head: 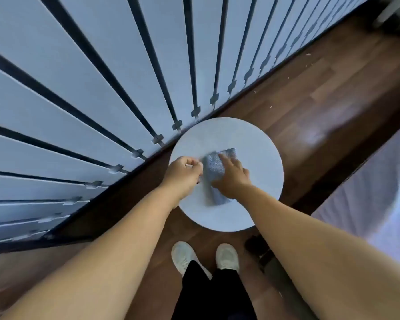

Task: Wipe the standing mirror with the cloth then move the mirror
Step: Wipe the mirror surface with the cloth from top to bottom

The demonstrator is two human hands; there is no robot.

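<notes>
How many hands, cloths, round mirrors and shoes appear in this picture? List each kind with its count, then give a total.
Hands: 2, left hand and right hand
Cloth: 1
Round mirror: 1
Shoes: 2, left shoe and right shoe
Total: 6

My head camera looks steeply down, close over my arms, toward the wooden floor (321, 116) and my shoes (226, 256).

Bare forearms, black trousers (208, 294), white sneakers (226, 256).

A round pale mirror (252, 146), possibly facing upward, is lying over the wooden floor (333, 100); a folded blue-grey cloth (214, 168) is resting on it.
</notes>
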